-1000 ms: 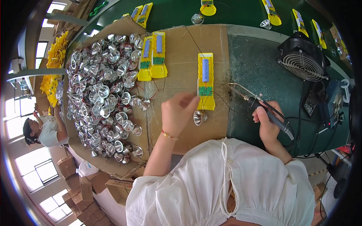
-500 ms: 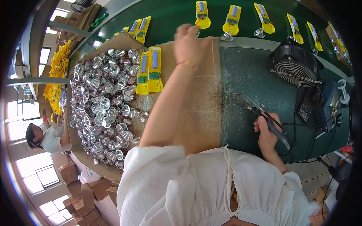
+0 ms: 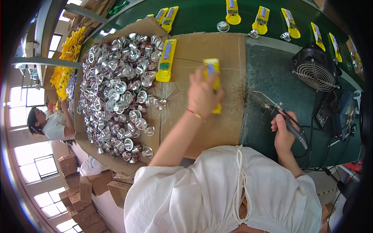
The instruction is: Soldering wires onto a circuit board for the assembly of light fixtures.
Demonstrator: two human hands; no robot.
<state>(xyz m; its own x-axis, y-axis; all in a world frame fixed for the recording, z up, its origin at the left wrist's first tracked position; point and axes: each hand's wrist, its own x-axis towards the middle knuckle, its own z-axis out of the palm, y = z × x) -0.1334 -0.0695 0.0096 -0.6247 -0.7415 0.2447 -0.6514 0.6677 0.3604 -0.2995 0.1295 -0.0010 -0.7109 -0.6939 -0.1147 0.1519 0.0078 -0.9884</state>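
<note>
Yellow casings [image 3: 261,20] past the counter's [image 3: 268,70] far edge look done; one casing [image 3: 217,83]—seemingly unfinished—lies near the cardboard's [image 3: 229,128] right edge under the left hand [image 3: 202,92], grip unclear, the right hand [image 3: 284,134] clasping a soldering iron [image 3: 295,132].

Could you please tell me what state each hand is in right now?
Left hand: over the yellow casing, blurred; whether its fingers grip it cannot be told.
Right hand: closed, holding the soldering iron.

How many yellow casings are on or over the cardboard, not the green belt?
2: one casing beside the silver reflectors, another casing partly hidden by the left hand.
</note>
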